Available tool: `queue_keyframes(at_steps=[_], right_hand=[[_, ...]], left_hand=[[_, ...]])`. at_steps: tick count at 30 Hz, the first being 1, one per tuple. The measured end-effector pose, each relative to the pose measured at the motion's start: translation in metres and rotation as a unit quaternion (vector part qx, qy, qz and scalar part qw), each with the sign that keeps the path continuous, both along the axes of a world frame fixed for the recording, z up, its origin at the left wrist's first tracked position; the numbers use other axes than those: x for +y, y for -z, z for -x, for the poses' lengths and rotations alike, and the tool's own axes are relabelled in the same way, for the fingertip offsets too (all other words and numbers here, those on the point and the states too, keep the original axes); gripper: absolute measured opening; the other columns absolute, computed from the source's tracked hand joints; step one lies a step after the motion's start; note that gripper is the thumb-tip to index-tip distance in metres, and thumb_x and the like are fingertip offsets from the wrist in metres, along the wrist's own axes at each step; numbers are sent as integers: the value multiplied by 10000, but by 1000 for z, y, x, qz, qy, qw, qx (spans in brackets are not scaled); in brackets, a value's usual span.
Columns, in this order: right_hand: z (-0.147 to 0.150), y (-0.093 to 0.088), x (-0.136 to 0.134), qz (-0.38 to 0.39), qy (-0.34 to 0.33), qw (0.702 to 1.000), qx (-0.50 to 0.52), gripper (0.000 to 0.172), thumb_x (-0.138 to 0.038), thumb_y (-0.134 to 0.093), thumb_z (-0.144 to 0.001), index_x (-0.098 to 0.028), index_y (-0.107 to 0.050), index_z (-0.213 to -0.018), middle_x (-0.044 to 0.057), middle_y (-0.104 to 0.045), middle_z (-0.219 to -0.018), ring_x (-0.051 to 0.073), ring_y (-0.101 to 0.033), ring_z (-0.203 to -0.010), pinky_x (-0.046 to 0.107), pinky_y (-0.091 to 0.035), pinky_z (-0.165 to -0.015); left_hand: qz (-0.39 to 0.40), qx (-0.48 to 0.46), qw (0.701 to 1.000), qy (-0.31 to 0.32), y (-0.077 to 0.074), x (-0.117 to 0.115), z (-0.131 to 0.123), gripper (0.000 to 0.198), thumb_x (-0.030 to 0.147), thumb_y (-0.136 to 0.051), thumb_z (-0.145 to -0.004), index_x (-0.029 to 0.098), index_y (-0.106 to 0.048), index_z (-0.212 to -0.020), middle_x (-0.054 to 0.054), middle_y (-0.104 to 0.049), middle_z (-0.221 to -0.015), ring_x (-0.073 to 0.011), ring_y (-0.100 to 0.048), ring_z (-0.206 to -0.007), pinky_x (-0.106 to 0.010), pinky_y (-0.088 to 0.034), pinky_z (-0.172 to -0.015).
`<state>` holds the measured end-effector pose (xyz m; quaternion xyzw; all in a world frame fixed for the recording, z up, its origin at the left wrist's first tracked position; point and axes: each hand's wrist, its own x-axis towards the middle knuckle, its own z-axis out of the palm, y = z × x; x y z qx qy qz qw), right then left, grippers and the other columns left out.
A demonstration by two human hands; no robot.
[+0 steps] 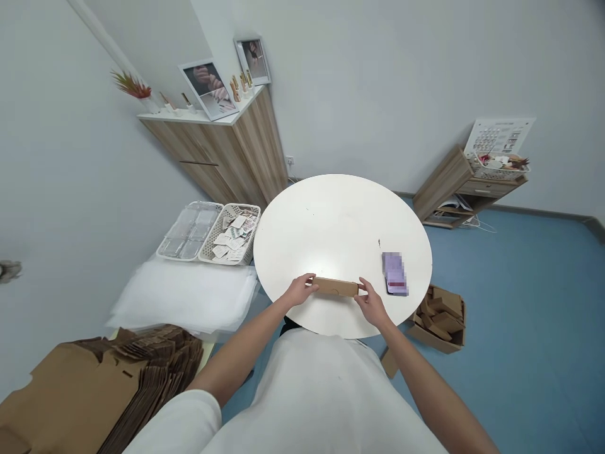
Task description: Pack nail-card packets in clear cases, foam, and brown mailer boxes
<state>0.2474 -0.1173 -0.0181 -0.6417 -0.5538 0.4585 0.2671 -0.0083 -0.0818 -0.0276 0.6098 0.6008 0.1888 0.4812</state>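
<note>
A long, narrow brown cardboard box (336, 287) is held level over the near part of the round white table (340, 214). My left hand (300, 291) grips its left end, the thumb and fingers closed on the cardboard. At the right end my right hand (372, 304) pinches the box between thumb and fingers. The box looks closed along the side that faces me. To the right of my right hand lies a phone (396, 274) with a blurred purple screen.
Left of the table are a basket of small packets (255, 239), a basket of clear plastic packs (163, 247), white sheets (184, 293) and stacked flat cardboard (70, 391). A carton of folded boxes (437, 343) stands on the floor at right. Wooden cabinets (259, 145) line the wall.
</note>
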Motion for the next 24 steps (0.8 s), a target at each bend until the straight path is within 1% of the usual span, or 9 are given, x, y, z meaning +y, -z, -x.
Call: queue_keyframes(at_steps=[2, 5, 7, 10, 14, 16, 18, 21, 24], right_hand=[[1, 2, -5, -6, 21, 1000, 6, 529, -246, -476, -728, -243, -354, -1243, 76, -533, -1166, 141, -598, -731, 347, -475, -738], [4, 7, -15, -13, 31, 999, 28, 451, -238, -482, -711, -229, -442, -1160, 69, -529, -1168, 149, -605, -763, 355, -473, -770], [8, 12, -24, -4, 39, 998, 53, 429, -240, -498, -696, -232, -460, -1124, 60, -525, -1173, 157, -610, -795, 363, -471, -789], [17, 22, -38, 20, 70, 992, 107, 450, -254, -540, -674, -240, -451, -1115, 56, -513, -1192, 185, -596, -922, 368, -459, -833], [30, 33, -51, 26, 124, 976, 179, 507, -279, -591, -653, -247, -434, -1134, 60, -491, -1232, 209, -502, -1108, 368, -407, -926], [35, 38, -56, 23, 144, 969, 198, 539, -288, -611, -643, -248, -431, -1149, 59, -481, -1250, 206, -448, -1166, 366, -365, -975], [39, 43, -63, 28, 161, 966, 202, 582, -299, -621, -639, -244, -416, -1181, 63, -457, -1279, 203, -415, -1194, 369, -334, -1002], [45, 48, -76, 54, 175, 963, 199, 644, -319, -623, -645, -233, -379, -1234, 77, -412, -1320, 209, -410, -1198, 383, -321, -1004], [48, 46, -86, 84, 170, 963, 193, 700, -343, -630, -644, -230, -345, -1273, 86, -385, -1340, 217, -422, -1187, 382, -340, -980]], left_hand=[[-8, -15, 1000, -4, -2, -5, -1, 378, 307, -561, -751, 202, -523, -1112, -73, -587, -1058, -190, -579, -931, -312, -475, -789], [-6, -48, 999, -14, -5, -18, -1, 373, 252, -569, -740, 209, -511, -1106, -61, -582, -1071, -172, -603, -867, -308, -494, -762], [5, -66, 998, -20, -6, -29, 1, 369, 214, -573, -730, 211, -511, -1094, -54, -583, -1078, -163, -607, -853, -300, -499, -757], [25, -82, 996, -34, -5, -41, 3, 328, 180, -584, -712, 203, -532, -1034, -54, -589, -1066, -166, -604, -877, -292, -495, -767], [52, -95, 993, -55, -1, -47, 4, 311, 208, -608, -699, 190, -522, -998, -76, -574, -1079, -184, -592, -919, -294, -495, -753], [63, -96, 992, -54, 2, -46, 4, 364, 236, -613, -701, 188, -494, -1041, -90, -554, -1103, -186, -589, -927, -292, -492, -745], [79, -76, 992, -55, 5, -43, 5, 453, 273, -619, -700, 179, -452, -1110, -107, -541, -1105, -188, -592, -911, -297, -484, -740], [108, -38, 992, -46, 9, -40, 8, 588, 323, -622, -696, 165, -379, -1208, -121, -534, -1093, -191, -589, -897, -301, -465, -753], [121, -24, 992, -10, 12, -36, 12, 663, 339, -628, -685, 159, -342, -1256, -124, -525, -1110, -194, -573, -914, -290, -446, -770]])
